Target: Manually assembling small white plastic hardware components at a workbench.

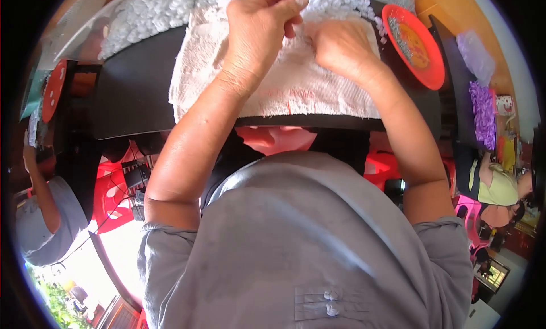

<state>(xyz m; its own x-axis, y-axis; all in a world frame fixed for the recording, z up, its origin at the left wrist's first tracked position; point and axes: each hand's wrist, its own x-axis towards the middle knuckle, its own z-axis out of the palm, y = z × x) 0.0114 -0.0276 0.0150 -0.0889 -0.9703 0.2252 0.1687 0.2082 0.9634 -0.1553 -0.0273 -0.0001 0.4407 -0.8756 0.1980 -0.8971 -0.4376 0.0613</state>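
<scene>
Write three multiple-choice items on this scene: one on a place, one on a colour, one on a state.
1. Where is the red plate?
A. right of the white cloth
B. left of it
C. under it

2. What colour is the person's top?
A. green
B. grey
C. yellow

3. How are the left hand fingers?
A. spread flat
B. pinched together
C. hanging off the table

Answers: 1 A, it lies past the right hand; 2 B, grey fabric fills the lower view; 3 B, fingertips meet above the cloth.
</scene>
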